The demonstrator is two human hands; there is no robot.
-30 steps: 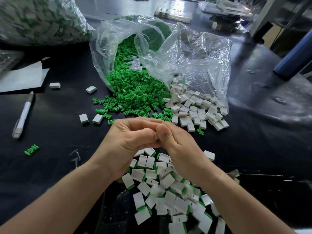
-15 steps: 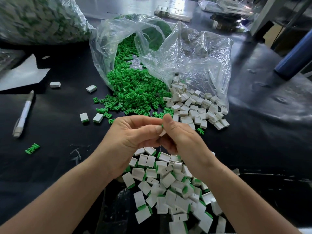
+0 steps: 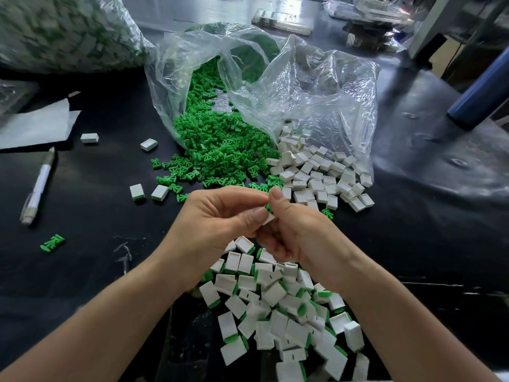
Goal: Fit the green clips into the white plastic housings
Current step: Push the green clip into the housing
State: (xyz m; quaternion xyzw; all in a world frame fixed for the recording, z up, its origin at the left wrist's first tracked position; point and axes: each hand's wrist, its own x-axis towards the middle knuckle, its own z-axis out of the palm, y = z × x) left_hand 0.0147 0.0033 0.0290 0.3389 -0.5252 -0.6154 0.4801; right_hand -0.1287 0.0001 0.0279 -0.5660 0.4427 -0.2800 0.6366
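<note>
Two hands are counted at centre: left hand (image 3: 217,224) and right hand (image 3: 300,232), with one white housing (image 3: 268,219) and one green clip (image 3: 267,207) held between them. At least three clear bags (image 3: 330,100) are seen across the top. One pen (image 3: 37,186) and one paper sheet (image 3: 35,125) are seen at left. Four stray housings (image 3: 137,192) are scattered at centre left. The heaped clips (image 3: 220,150) and fitted housings (image 3: 275,312) cannot be counted.

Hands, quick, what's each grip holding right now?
Left hand: closed, pinching the white housing.
Right hand: closed, pinching the green clip at that housing.
</note>
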